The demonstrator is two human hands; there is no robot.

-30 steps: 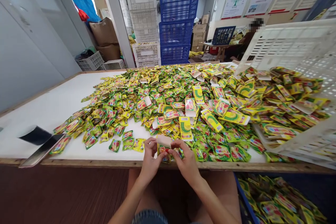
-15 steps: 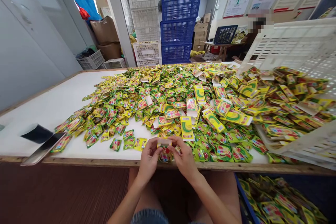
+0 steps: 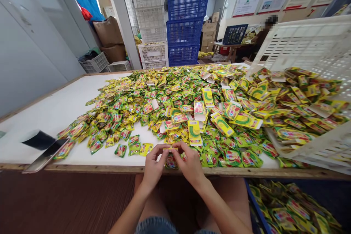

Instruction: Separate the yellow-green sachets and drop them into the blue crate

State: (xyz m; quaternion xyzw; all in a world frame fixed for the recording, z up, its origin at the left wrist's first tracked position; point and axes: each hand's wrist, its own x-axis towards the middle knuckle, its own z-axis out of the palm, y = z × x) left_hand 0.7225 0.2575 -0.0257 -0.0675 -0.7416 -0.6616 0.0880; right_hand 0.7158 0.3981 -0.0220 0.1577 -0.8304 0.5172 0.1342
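Observation:
My left hand (image 3: pixel 153 166) and my right hand (image 3: pixel 189 164) meet at the near edge of the table (image 3: pixel 55 113). Both pinch the folded top of one small candy packet (image 3: pixel 170 160), which hangs between my fingers. A big heap of yellow and green packets (image 3: pixel 175 106) covers the table behind my hands. Flat yellow header cards (image 3: pixel 194 132) lie on the heap just beyond my fingers.
A white crate (image 3: pixel 309 55) lies tipped at the right, spilling packets. A phone (image 3: pixel 44 159) lies at the near left edge. A blue bin of packets (image 3: pixel 290 208) stands on the floor at right. Stacked blue crates (image 3: pixel 188 18) and white crates (image 3: pixel 149 22) rise behind; a person sits far back.
The white flap at the packet's top has been folded down and is now hidden between my fingers. My hands have closed in together and lowered slightly.

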